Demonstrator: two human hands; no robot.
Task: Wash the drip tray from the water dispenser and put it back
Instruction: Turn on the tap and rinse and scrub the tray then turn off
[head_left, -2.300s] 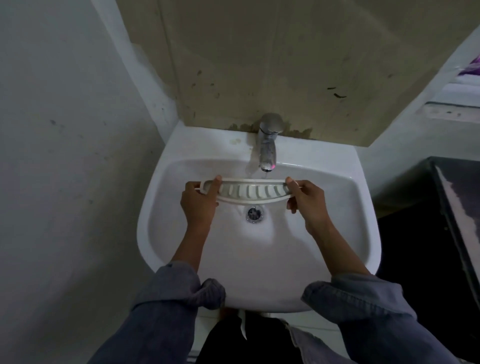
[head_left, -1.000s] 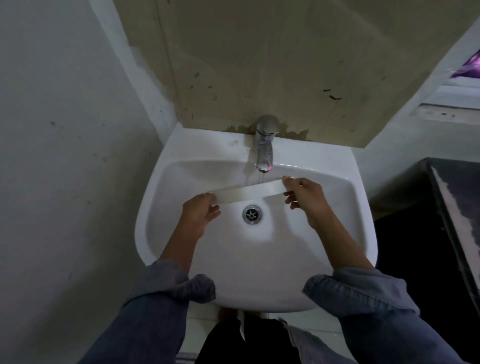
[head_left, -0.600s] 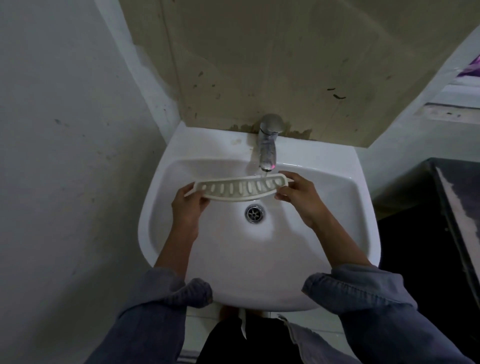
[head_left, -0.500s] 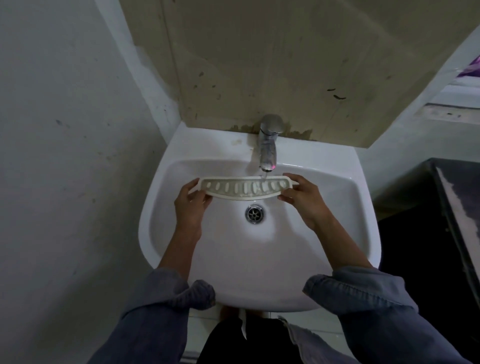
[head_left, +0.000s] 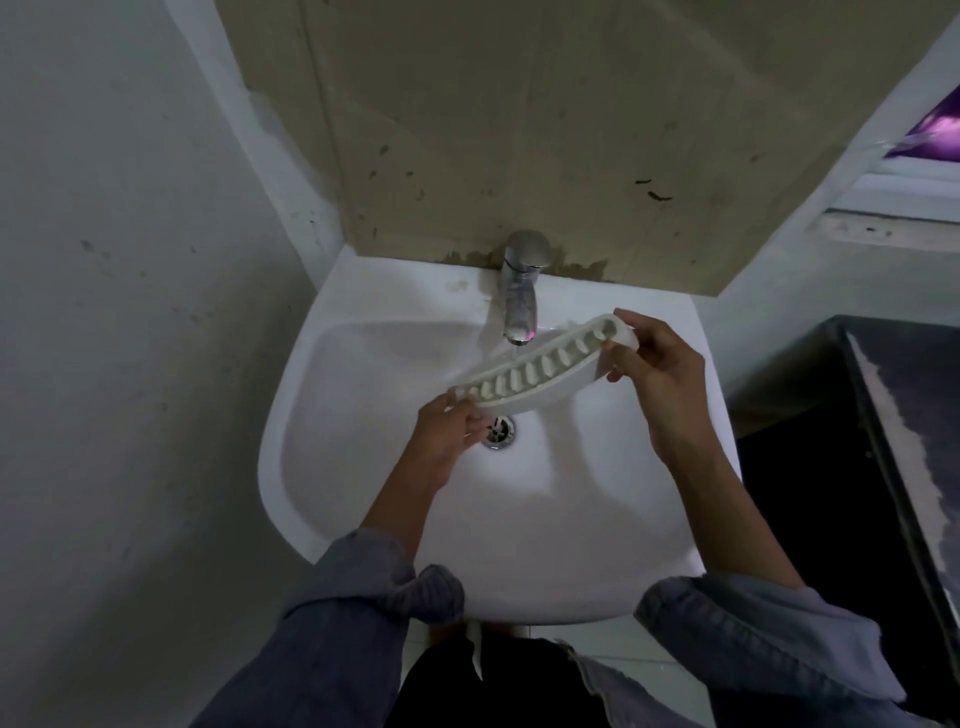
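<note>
Two hands pinch the slotted drip tray (head_left: 540, 371) at its ends, the left hand (head_left: 451, 422) low at frame centre, the right hand (head_left: 655, 364) raised toward the tap (head_left: 521, 291). Wet plastic held by fingertips could slip into the sink (head_left: 332, 519).

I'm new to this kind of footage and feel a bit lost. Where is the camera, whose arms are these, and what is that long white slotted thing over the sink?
There is no machine here. The camera is worn on a person's head and looks down, so the two sleeved arms coming up from the bottom edge are the wearer's own. Below them is a white wall sink with a metal tap that is running and a drain. The long white piece is the drip tray, slotted side facing the camera. The left hand grips its lower end near the drain; the right hand holds the other end higher, so it slants under the tap.
</note>
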